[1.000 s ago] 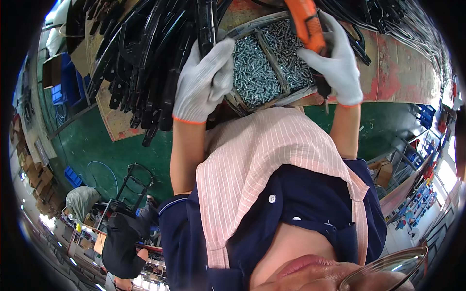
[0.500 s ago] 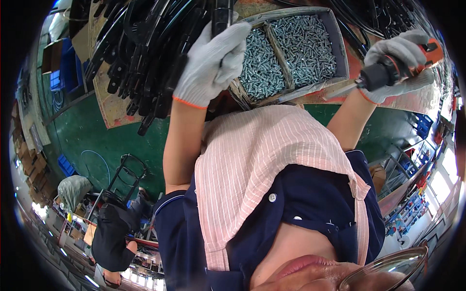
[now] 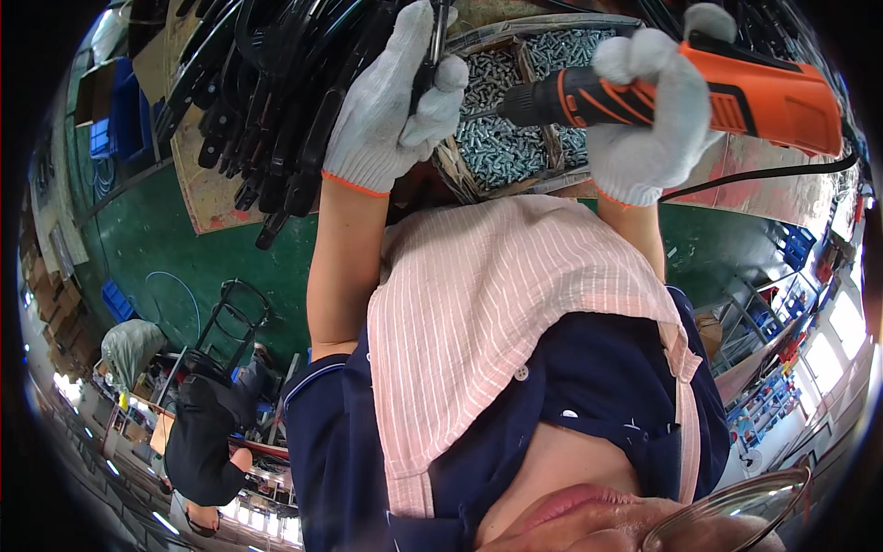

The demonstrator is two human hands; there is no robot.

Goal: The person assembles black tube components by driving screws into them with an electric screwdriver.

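Pointing toward the left of the frame, an orange-and-black power driver [image 3: 607,97] is held at the upper right, its long axis nearly level. Its body is wrapped by the curled fingers of the right hand [image 3: 670,124]. At the upper centre, a slim black part [image 3: 438,41] is closed in by the fingers of the left hand [image 3: 391,106], its long axis almost upright. Behind the driver, an open box [image 3: 543,23] of screws [image 3: 501,152] is set on the tabletop [image 3: 768,189]. The bit [image 3: 480,115] appears to be lined up with the part; whether they touch cannot be told. Steady support and a straight approach seem to be called for.
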